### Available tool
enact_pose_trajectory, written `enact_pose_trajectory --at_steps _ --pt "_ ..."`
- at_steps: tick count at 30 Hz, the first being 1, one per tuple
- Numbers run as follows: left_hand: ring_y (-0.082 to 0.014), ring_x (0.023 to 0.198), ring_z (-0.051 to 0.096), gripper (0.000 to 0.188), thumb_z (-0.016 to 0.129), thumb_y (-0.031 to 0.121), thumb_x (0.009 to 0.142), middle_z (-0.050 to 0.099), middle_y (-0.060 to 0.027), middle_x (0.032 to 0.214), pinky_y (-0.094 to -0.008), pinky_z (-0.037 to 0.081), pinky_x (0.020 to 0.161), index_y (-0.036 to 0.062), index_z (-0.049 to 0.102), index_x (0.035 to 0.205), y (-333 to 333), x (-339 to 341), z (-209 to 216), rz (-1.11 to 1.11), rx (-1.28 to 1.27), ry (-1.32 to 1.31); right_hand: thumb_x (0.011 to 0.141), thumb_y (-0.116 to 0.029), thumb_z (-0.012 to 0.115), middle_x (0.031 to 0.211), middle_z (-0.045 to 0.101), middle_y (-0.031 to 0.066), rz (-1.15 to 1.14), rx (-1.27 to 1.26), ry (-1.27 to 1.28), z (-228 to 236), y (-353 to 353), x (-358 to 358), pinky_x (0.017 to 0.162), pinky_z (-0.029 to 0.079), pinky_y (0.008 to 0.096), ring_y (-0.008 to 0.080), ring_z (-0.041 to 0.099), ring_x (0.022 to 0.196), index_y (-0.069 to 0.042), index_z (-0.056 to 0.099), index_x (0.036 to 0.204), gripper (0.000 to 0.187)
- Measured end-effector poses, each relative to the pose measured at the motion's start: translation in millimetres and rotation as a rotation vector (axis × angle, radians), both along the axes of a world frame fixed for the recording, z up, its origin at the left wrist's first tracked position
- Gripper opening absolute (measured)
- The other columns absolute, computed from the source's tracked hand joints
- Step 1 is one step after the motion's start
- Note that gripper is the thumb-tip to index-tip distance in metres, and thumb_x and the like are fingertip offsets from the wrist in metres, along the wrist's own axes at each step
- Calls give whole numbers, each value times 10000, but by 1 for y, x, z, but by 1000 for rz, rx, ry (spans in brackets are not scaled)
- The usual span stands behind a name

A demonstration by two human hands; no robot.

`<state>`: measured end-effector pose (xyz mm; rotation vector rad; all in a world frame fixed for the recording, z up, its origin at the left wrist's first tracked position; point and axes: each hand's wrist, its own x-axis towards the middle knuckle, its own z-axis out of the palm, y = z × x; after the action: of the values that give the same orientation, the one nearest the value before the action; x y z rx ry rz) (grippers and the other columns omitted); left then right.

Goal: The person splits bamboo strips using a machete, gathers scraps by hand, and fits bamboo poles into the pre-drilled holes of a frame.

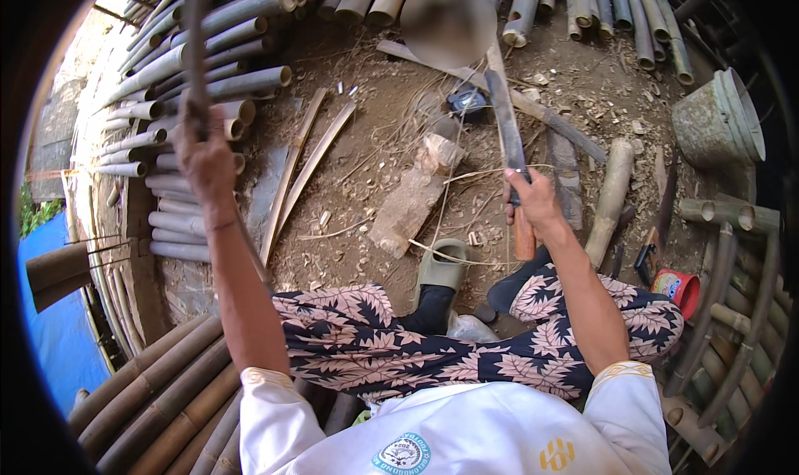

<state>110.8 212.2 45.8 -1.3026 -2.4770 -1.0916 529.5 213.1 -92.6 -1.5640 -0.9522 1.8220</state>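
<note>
Raised at the left, my left hand [206,155] is closed around a long dark strip [196,51], apparently split bamboo. It stands upright past the top of the view, and its lower part runs behind my forearm. My right hand [535,199] grips a machete [505,121] near the blade's base, its wooden handle end showing below the fingers. The blade points away from me. Between the hands, a worn wood block [408,200] lies on the dirt floor, beside thin pale bamboo strips [445,217]. Two split bamboo slats [312,163] lie right of my left hand.
Stacked bamboo poles [225,47] fill the far left, with more along the back. At right are a dirty bucket [716,113], a bamboo pole [612,196], a saw [657,225], a red tub [678,288] and a bamboo rack [732,309]. A green clog [441,267] is near my legs.
</note>
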Motion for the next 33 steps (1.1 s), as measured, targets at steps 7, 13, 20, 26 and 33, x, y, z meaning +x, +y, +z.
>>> enact_pose_trajectory --at_steps 7,13,20,26,33 --pt "-420 1145 513 745 743 219 806 504 -257 1271 -474 462 942 12 374 1419 41 42 -164 -300 -396 263 957 -251 604 733 561 43 -335 34 81 100 -54 112 420 476 277 121 555 514 -36 530 1068 253" --pt "-324 906 684 459 673 370 887 699 -239 992 -385 530 818 -54 673 1061 46 262 -266 -793 -756 -580 970 -252 584 710 556 39 -498 74 -33 78 -93 162 399 481 264 122 550 487 -40 534 1078 243" --pt "-195 680 656 361 745 180 830 667 -136 866 -307 501 555 -59 590 1052 20 356 -334 -307 -579 -1338 927 -197 635 719 571 54 -422 77 -7 63 -75 151 430 494 279 135 559 504 -23 525 1100 269" --pt "-162 686 640 353 729 180 879 648 -101 873 -276 558 657 -16 555 1116 -18 367 -212 -549 -367 -1617 907 -139 628 874 640 123 -479 19 151 45 -70 158 613 564 312 193 652 692 46 475 1273 438" --pt "-112 798 583 447 742 266 881 648 -70 924 -260 496 691 -35 592 1176 -163 352 -143 -615 -361 -1551 867 -215 671 1071 641 139 -334 -127 249 9 -20 77 829 547 414 244 652 970 -17 536 1247 449"
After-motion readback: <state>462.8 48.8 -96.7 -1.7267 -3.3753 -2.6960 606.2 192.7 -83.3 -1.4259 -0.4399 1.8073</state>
